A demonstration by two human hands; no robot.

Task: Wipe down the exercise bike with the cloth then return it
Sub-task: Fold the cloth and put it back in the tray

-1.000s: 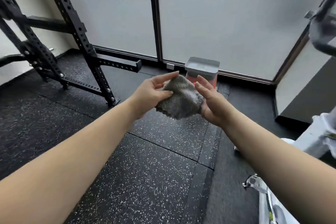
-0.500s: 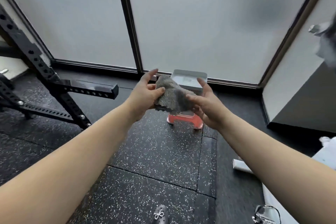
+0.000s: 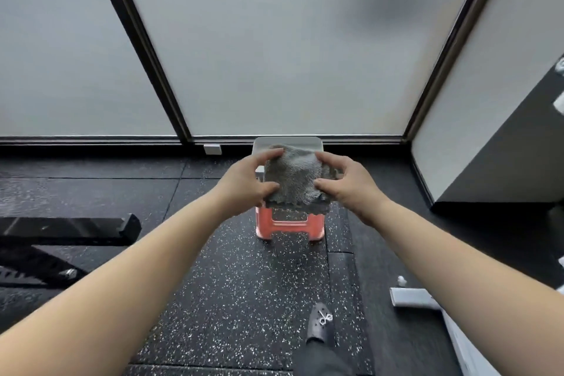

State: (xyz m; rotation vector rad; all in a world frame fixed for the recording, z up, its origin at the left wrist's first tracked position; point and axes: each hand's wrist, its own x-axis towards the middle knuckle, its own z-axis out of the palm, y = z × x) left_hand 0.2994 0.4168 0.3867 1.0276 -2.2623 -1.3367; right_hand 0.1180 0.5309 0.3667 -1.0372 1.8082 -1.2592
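Note:
A grey fluffy cloth (image 3: 292, 175) is held folded between both hands, over a small stool. My left hand (image 3: 248, 182) grips its left edge and my right hand (image 3: 346, 185) grips its right edge. The stool has a grey tray-like top (image 3: 287, 141) and red legs (image 3: 290, 226), and stands on the floor against the frosted glass wall. Whether the cloth touches the stool top is hidden. Of the exercise bike only white base parts (image 3: 412, 298) show at the lower right edge.
Black speckled rubber floor (image 3: 238, 284) fills the foreground. The black steel rack's foot (image 3: 70, 230) lies at the left. My dark shoe (image 3: 320, 325) is at the bottom centre. A dark low wall (image 3: 500, 168) stands at the right.
The view has moved closer to the stool and tilted down onto it. Both hands have carried the cloth forward over the stool top and hold it more squarely folded.

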